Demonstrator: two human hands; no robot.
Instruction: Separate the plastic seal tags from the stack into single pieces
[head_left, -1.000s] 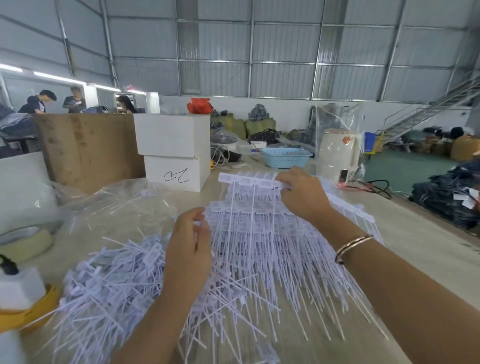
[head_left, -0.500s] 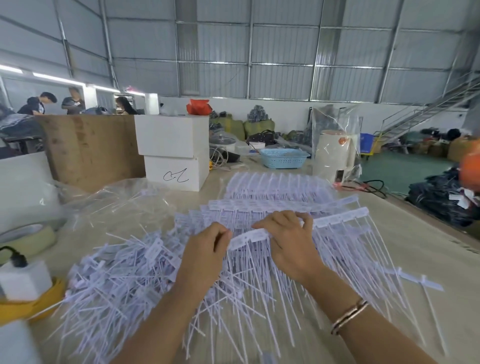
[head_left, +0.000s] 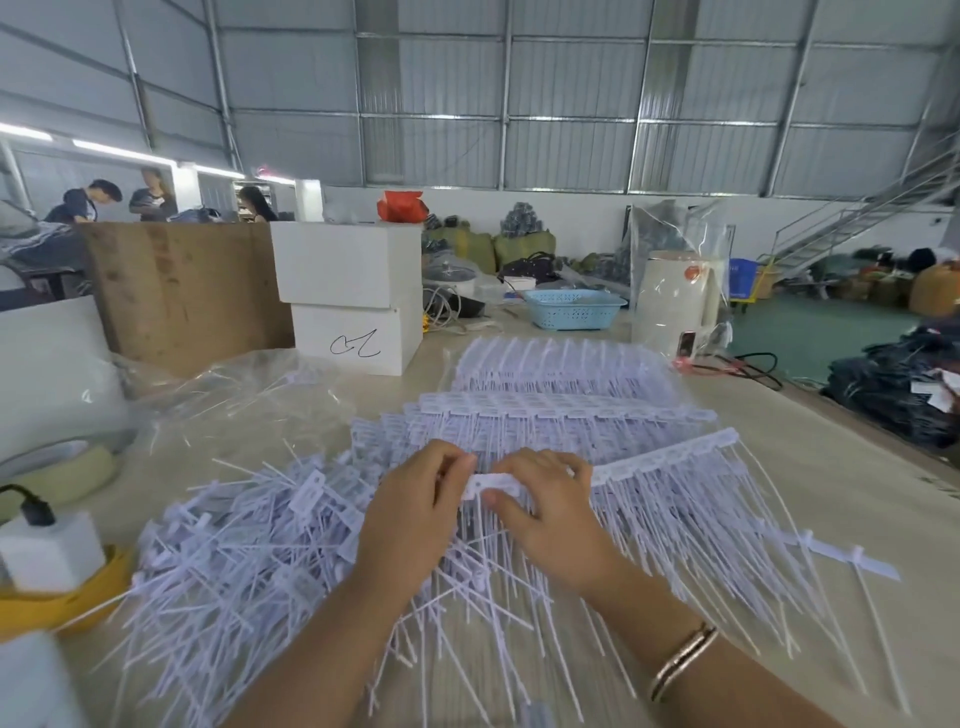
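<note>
Both hands meet over a beige tabletop (head_left: 810, 499). The left hand (head_left: 415, 514) and right hand (head_left: 556, 512) pinch a joined strip of white plastic seal tags (head_left: 670, 460), fingers curled. Loose single white tags (head_left: 234, 545) lie left; stacked white tag strips (head_left: 561, 374) lie beyond.

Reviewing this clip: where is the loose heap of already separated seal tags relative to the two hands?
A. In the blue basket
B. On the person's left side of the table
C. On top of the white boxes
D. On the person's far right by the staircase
B. The loose single tags lie in a tangled heap left of the left hand, while both that hand and the right hand pinch a joined strip stretching rightward.
</note>
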